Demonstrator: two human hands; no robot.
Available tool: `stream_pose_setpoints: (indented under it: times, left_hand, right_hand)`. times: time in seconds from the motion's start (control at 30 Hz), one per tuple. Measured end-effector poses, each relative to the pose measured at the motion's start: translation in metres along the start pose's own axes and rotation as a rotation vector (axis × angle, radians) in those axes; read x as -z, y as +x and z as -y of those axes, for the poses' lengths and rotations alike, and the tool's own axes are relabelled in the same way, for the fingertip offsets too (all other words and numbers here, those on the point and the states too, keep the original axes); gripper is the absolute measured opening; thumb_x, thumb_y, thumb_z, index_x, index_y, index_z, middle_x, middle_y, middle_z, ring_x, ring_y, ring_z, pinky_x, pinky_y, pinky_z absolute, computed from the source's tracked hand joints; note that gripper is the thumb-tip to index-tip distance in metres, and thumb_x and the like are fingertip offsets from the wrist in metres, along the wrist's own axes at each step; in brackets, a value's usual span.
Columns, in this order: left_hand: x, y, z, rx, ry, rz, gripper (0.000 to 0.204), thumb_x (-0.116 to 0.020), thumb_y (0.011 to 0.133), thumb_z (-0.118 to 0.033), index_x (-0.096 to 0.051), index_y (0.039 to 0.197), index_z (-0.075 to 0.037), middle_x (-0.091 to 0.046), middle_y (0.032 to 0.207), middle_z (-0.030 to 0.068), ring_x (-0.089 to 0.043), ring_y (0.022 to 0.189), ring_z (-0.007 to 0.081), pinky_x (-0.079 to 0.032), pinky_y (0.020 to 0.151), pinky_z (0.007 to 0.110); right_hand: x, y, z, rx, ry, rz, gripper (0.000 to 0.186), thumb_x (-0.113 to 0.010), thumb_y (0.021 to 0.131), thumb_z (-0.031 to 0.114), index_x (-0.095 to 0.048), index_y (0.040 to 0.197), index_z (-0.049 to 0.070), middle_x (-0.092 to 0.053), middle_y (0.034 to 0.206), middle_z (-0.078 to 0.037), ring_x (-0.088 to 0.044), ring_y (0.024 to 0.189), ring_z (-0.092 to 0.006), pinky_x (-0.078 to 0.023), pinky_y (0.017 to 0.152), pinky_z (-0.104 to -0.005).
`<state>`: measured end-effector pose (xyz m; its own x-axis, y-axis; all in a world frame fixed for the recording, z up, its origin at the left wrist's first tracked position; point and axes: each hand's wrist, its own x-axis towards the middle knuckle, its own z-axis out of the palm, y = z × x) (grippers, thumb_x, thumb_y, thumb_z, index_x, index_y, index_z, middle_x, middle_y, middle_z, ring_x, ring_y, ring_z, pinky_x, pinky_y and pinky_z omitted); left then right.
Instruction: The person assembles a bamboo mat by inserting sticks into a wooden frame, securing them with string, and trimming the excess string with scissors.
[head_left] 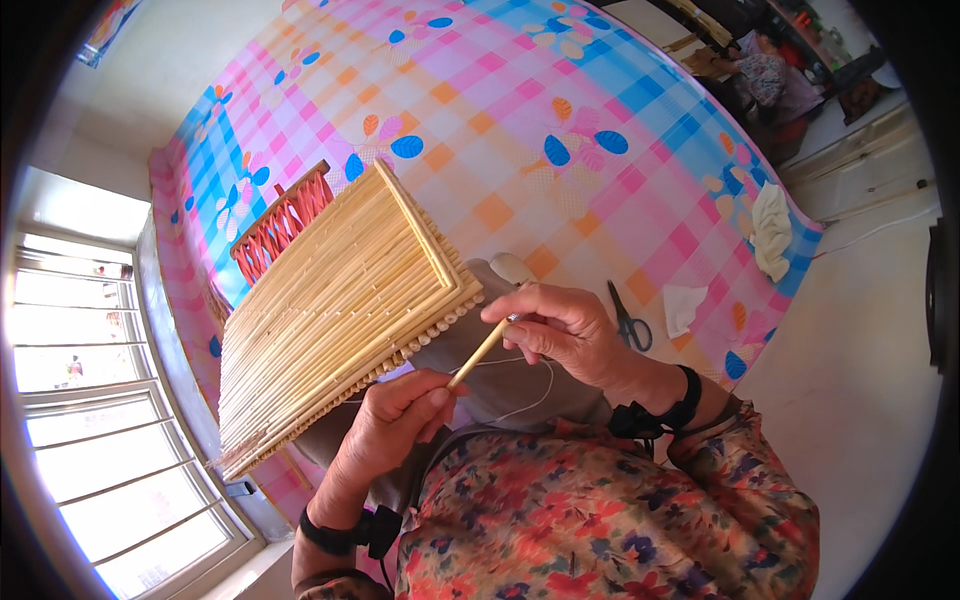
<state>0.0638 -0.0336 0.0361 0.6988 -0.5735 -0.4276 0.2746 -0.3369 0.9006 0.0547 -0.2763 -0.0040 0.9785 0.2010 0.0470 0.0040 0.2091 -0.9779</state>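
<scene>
A short pale-yellow reed stalk [480, 354] slants between my two hands. My left hand [400, 415] is closed around its lower end. At the upper end, the thumb and index finger of my right hand [560, 330] pinch together, and a small shiny bit shows there, too small to name. A thin white thread [549, 385] loops below the right hand. Just beyond my hands, a panel of many reed stalks [330, 290] laid side by side and stitched together leans tilted over my lap, with a doubled border along its right edge.
Dark-handled scissors [632, 328] lie right of my right hand, beside a white paper piece [683, 308]. A crumpled cream cloth [771, 232] lies farther right on the checked, flowered sheet [480, 130]. Behind the panel stands a wooden frame with red lacing [285, 222]. A barred window [95, 400] is at left.
</scene>
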Motion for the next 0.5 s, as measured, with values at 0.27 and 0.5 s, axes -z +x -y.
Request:
stream_pose_setpoints:
  times: [0.27, 0.5]
  left_hand:
    - [0.005, 0.001, 0.002, 0.088, -0.095, 0.047, 0.021, -0.052, 0.1, -0.012, -0.061, 0.113, 0.002, -0.056, 0.075, 0.0005, -0.044, 0.058, 0.0045, -0.038, 0.052, 0.019]
    - [0.003, -0.005, 0.007, 0.02, -0.139, -0.041, 0.019, -0.054, 0.099, -0.01, -0.061, 0.113, 0.001, -0.056, 0.073, 0.0016, -0.045, 0.056, 0.0046, -0.038, 0.051, 0.019]
  right_hand:
    - [0.011, 0.007, -0.006, 0.174, -0.169, 0.081, 0.015, -0.066, 0.09, 0.008, -0.067, 0.104, 0.001, -0.06, 0.082, -0.003, -0.054, 0.062, -0.0061, -0.041, 0.055, -0.0198]
    - [0.013, 0.014, -0.012, 0.361, -0.251, 0.119, 0.013, -0.067, 0.09, 0.008, -0.067, 0.101, 0.001, -0.061, 0.08, -0.004, -0.054, 0.062, -0.0079, -0.04, 0.056, -0.0217]
